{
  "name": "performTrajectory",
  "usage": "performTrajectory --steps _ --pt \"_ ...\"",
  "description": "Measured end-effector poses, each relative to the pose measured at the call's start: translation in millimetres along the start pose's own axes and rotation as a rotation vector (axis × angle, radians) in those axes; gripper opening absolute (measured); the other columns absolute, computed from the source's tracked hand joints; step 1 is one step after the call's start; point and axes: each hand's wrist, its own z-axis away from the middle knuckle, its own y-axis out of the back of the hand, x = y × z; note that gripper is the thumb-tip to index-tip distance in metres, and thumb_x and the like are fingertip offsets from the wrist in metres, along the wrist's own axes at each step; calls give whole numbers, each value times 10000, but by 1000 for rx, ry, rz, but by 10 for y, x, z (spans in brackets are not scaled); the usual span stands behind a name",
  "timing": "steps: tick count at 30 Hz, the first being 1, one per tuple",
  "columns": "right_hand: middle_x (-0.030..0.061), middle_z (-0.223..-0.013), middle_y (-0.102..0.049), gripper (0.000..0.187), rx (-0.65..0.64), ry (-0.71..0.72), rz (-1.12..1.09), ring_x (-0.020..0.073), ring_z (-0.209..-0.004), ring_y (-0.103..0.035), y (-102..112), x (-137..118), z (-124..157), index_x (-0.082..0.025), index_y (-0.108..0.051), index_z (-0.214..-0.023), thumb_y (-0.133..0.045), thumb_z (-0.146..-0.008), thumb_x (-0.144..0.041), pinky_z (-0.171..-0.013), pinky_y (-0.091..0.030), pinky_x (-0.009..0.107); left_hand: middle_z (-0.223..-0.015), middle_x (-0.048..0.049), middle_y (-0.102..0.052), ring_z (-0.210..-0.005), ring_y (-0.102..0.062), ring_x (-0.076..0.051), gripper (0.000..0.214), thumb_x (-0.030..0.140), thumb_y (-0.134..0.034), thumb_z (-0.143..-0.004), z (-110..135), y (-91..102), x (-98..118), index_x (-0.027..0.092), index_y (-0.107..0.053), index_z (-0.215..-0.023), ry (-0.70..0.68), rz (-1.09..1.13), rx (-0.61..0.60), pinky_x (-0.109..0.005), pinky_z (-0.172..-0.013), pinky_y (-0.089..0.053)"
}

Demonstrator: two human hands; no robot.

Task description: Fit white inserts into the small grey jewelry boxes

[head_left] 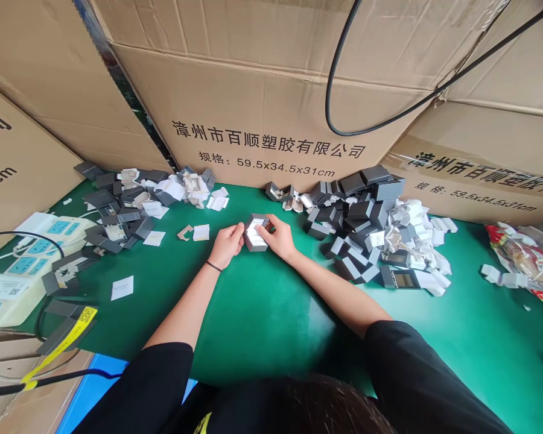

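Near the middle of the green table, a small dark grey box (256,241) with a white inside is held between both hands. My left hand (227,246) pinches its left edge with thumb and fingertips. From the other side, my right hand (279,237) grips the box, its thumb over the white inner part. Just left of my left hand lie a small white paper piece (201,232) and a torn scrap (185,232). A heap of similar grey boxes and white inserts (366,211) lies to the right of my right hand.
Another pile of grey boxes (117,211) lies at the left, near white power strips (36,253). Large cardboard cartons (262,108) wall the table's back. A black cable (328,90) hangs over the back right. A red plastic package (525,259) lies far right.
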Motion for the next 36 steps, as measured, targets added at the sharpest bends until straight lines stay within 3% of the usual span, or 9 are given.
performTrajectory --steps 7,11,16,21,24,28,32,36 --pt "-59 -563 -431 253 -53 -122 -98 93 -547 -386 11 78 -44 -195 -469 -667 -532 -753 -425 -535 -323 221 -493 46 -458 -365 -395 -50 349 496 -487 -838 20 -6 9 172 -493 -709 -68 -33 -32 -159 -332 -291" --pt "-62 -560 -430 257 -105 -157 -155 92 -542 -388 12 133 -54 -200 -434 -646 -540 -741 -414 -529 -312 219 -485 58 -462 -368 -359 -39 339 496 -552 -800 51 17 56 184 -446 -721 -37 -18 -171 -140 -332 -223" --pt "-60 -554 -431 258 -154 -164 -194 91 -534 -395 37 162 -46 -202 -427 -635 -551 -726 -409 -521 -313 219 -520 41 -511 -367 -383 -37 352 491 -546 -807 63 56 91 183 -413 -699 -21 -49 -277 -145 -334 -253" --pt "-61 -535 -439 277 -192 -172 -287 90 -506 -404 45 153 -40 -205 -408 -630 -549 -731 -422 -504 -318 223 -575 44 -487 -473 -485 -63 304 448 -572 -793 44 41 64 181 -444 -727 -7 53 -234 -139 -355 -314" --pt "-57 -548 -454 279 -185 -148 -254 92 -520 -409 41 147 -30 -205 -419 -638 -547 -739 -432 -514 -324 222 -707 28 -547 -596 -543 -76 276 415 -631 -750 40 3 50 177 -531 -848 -32 132 -155 -152 -440 -414" --pt "-62 -539 -422 294 -156 -131 -201 88 -520 -381 37 142 -19 -205 -403 -624 -544 -746 -432 -511 -306 217 -882 -45 -656 -738 -608 -125 422 407 -687 -706 46 -22 42 146 -596 -1025 17 163 -142 -233 -626 -509" --pt "-65 -533 -399 299 -139 -118 -191 81 -516 -350 39 127 -16 -201 -386 -597 -564 -731 -400 -507 -288 216 -1026 -112 -673 -884 -631 -203 549 399 -717 -684 48 28 40 119 -608 -1143 47 183 -233 -330 -770 -519" --pt "-63 -536 -416 282 -155 -143 -228 85 -518 -370 41 128 -21 -202 -421 -613 -578 -719 -411 -503 -295 217 -1075 -113 -666 -947 -623 -245 564 431 -699 -696 39 82 29 128 -616 -1165 -13 138 -287 -374 -810 -523"
